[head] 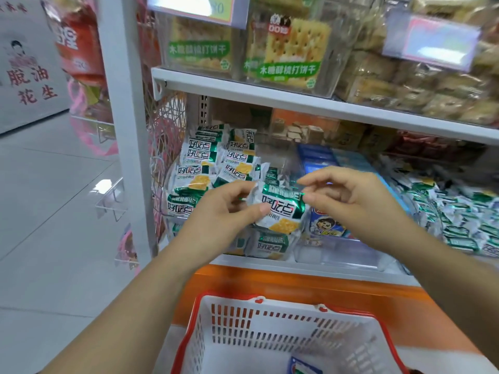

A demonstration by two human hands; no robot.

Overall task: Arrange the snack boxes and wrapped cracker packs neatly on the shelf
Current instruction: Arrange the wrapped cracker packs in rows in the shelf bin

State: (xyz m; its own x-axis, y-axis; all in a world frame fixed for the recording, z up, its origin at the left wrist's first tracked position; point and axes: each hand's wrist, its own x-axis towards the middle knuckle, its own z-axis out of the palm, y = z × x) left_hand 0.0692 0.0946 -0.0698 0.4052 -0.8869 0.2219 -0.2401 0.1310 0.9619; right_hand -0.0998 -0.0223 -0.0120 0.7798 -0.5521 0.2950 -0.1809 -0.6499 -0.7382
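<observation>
Grips a pack (280,209) with the left hand (229,211), thumb laid across the white front, fingers tucked behind. Pinches the pack's top right corner with the right hand (343,195), between thumb and forefinger. Held up in front of the shelf (270,99), over clear bins (345,255).

Left of the pack and behind: a pile (199,168) of the same green-and-white packs, leaning in rows. Just right of the pack and lower: a blue box (324,225) with a cartoon face. Far right of the pack: loose packs (464,220) in a heap. Above the pack, on the upper board: cracker boxes (289,49). Below the pack: an orange ledge (297,290), then a basket (189,333), white with a red rim. Well left of the pack: pale tiled floor (54,211).

Hard to read the price tag (429,41) up right of the pack, washed out by glare. Cut off at the bottom edge: the basket, with a blue item (305,367) inside.

Both forearms reaching up and in from below, right hand's other fingers loosely curled.
</observation>
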